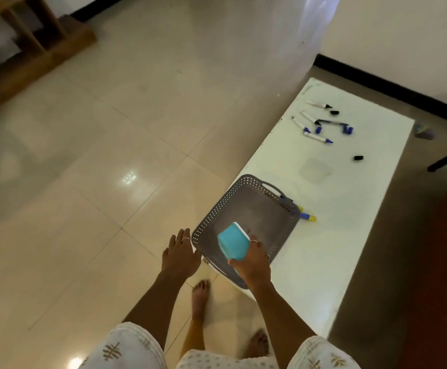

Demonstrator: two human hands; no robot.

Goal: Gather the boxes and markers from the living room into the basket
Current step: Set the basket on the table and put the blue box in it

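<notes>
A grey perforated basket (pixel 254 206) sits on the near left corner of a low white table (pixel 323 249). My right hand (pixel 251 265) grips a turquoise box (pixel 231 243) and holds it over the basket's near end. My left hand (pixel 180 253) hovers flat with fingers apart just left of the basket rim, holding nothing. Several markers (pixel 315 123) with blue and black caps lie scattered at the table's far end, with loose caps beside them. A blue and yellow marker (pixel 307 216) pokes out from behind the basket's right side.
A glossy beige tiled floor (pixel 110 182) spreads to the left. A wooden shelf unit (pixel 31 46) stands at the far left. A white wall with a black skirting board (pixel 390 83) runs behind the table. My bare feet (pixel 201 294) stand by the table's near corner.
</notes>
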